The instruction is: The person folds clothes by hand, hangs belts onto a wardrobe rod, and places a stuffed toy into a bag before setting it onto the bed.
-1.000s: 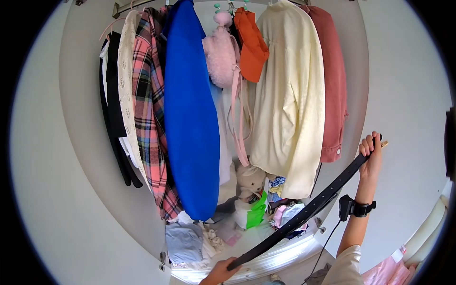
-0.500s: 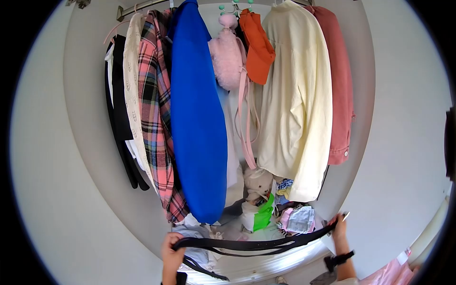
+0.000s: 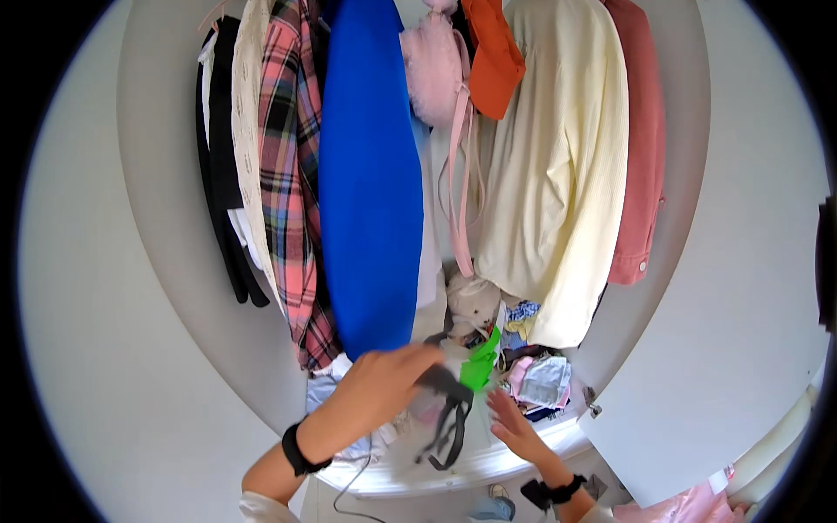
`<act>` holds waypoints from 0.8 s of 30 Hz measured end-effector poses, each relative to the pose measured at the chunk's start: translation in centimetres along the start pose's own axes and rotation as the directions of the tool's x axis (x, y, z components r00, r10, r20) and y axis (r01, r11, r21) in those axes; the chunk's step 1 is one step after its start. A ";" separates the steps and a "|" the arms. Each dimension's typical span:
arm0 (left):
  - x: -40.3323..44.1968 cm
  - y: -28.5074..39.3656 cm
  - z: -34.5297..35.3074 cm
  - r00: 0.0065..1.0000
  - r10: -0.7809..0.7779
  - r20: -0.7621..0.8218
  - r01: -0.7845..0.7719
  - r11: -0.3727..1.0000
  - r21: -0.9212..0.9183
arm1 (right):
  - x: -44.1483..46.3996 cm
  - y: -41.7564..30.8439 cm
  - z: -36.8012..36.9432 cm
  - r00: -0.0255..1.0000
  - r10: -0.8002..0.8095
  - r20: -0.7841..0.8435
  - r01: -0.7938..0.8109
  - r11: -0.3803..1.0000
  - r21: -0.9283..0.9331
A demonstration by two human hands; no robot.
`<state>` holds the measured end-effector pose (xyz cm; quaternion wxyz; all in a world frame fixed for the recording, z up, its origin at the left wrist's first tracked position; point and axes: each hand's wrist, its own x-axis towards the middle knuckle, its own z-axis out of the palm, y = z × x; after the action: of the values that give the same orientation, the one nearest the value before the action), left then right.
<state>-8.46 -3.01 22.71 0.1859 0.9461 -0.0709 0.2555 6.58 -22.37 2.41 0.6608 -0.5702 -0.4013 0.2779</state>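
Note:
A black belt (image 3: 455,424), blurred and gathered into loops, hangs from my left hand (image 3: 394,373), whose fingers are closed on it above the wardrobe floor. To the right of the belt, my right hand (image 3: 514,424) has its fingers apart and holds nothing. Just behind the belt is a white and green bag (image 3: 479,362), partly covered by it. A beige plush toy (image 3: 472,301) sits behind the bag. Folded clothes (image 3: 542,383) lie to the right of the bag, and grey-blue cloth (image 3: 324,394) lies to the left, partly behind my left forearm.
Above hang a plaid shirt (image 3: 283,174), a blue garment (image 3: 370,174), a fluffy pink bag (image 3: 434,74), an orange item (image 3: 494,57), a cream garment (image 3: 558,174) and a dusty-pink jacket (image 3: 639,148). Open doors flank the wardrobe. Pink fabric (image 3: 680,506) is at lower right.
The belt, stretched between both hands before, is now bunched in my left hand. My left hand has moved up and right; my right hand has let go and moved left. The view has tilted down.

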 end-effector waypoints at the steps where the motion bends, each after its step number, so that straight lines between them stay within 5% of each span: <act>1: 1.2 -0.1 0.2 0.999 0.049 -0.006 -0.048 0.999 0.021 | 1.3 -3.7 1.4 0.980 -0.178 0.094 0.190 0.971 -0.144; 4: 4.6 -1.4 0.3 0.986 0.166 -0.023 -0.165 0.986 0.021 | 5.5 -9.2 4.7 0.861 -0.417 0.293 0.504 0.780 -0.371; 6: 6.9 -1.4 -1.1 0.994 0.095 -0.049 -0.101 0.986 -0.131 | 8.4 -10.2 6.2 0.930 -0.342 0.137 0.355 0.931 -0.083; 7: 8.3 -1.9 -2.0 0.948 0.282 -0.145 -0.274 0.959 0.074 | 9.7 -10.8 6.2 0.937 -0.338 0.082 0.338 0.941 0.019; 8: 9.3 -2.0 -2.9 0.941 0.285 -0.180 -0.282 0.958 0.045 | 10.9 -11.5 6.4 0.941 -0.336 0.028 0.331 0.936 0.122; 11: 11.9 -3.5 -4.7 0.863 0.426 -0.274 -0.380 0.902 0.206 | 12.6 -13.4 6.1 0.935 -0.335 0.117 0.310 0.932 0.190; 13: 14.5 -4.2 -6.0 0.857 0.474 -0.203 -0.422 0.871 0.254 | 13.5 -14.1 5.4 0.951 -0.255 0.177 0.219 0.955 0.198; 16: 15.8 -2.7 -8.1 0.866 0.486 -0.117 -0.445 0.856 0.264 | 15.8 -14.5 2.8 0.934 -0.353 -0.045 0.338 0.920 -0.199; 20: 18.8 -0.2 -8.8 0.884 0.420 -0.207 -0.326 0.870 0.370 | 16.5 -17.7 0.6 0.919 -0.386 -0.084 0.346 0.889 -0.299; 21: 20.3 -0.2 -9.0 0.832 0.452 -0.321 -0.378 0.886 0.268 | 17.3 -18.0 -0.3 0.876 -0.481 -0.036 0.436 0.822 -0.365; 24: 24.9 -0.1 -9.9 0.649 0.564 -0.510 -0.434 0.826 0.360 | 18.4 -22.1 -1.5 0.869 -0.495 0.009 0.477 0.832 -0.285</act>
<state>8.43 0.00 43.32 0.0218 0.7728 -0.2409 0.5867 15.49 -12.35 27.89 0.6354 -0.5453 -0.5462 0.0231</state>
